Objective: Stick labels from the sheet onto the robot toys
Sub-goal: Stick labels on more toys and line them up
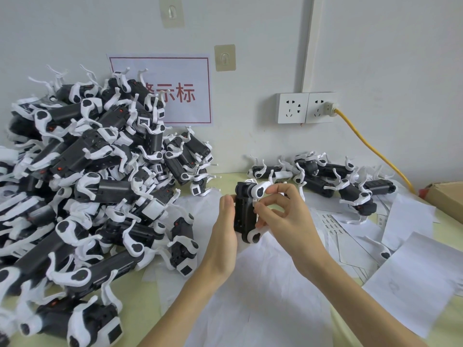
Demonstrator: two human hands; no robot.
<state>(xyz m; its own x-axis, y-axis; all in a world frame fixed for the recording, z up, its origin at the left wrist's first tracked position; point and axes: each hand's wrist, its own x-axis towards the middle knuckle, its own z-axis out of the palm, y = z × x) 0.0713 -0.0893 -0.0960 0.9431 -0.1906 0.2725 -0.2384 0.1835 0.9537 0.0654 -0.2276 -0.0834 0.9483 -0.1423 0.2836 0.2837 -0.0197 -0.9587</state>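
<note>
**While held upright between both hands: one toy, one label**

Where the right hand (280, 211) meets the black-and-white plastic robot dog toy (246, 214), thumb and forefinger pinched together on a tiny white label (255, 202) at the toy's right edge. Left hand (226, 229) curled round the toy's left side, gripping it, palm against the black body. Toy raised above the white paper sheets (263, 296), head end up, two white leg joints facing the camera.

Counted outward: one toy in hand; a large heap of like toys (82, 186) to the left, too many and too tangled to count; a smaller row of toys (325, 179) behind and to the right, roughly eight, not exact. One label sheet with printed rows (333, 222) just right of the right wrist, partly under loose white sheets (406, 279).

Edges and room: heap crowding close on the left, nearly touching the left forearm. Wall at the back with one red-bordered paper sign (185, 91), two white sockets (307, 107), one yellow cable (370, 144). Brown cardboard box corner (448, 196) at the far right. Open paper-covered room toward the near edge, between the forearms.
</note>
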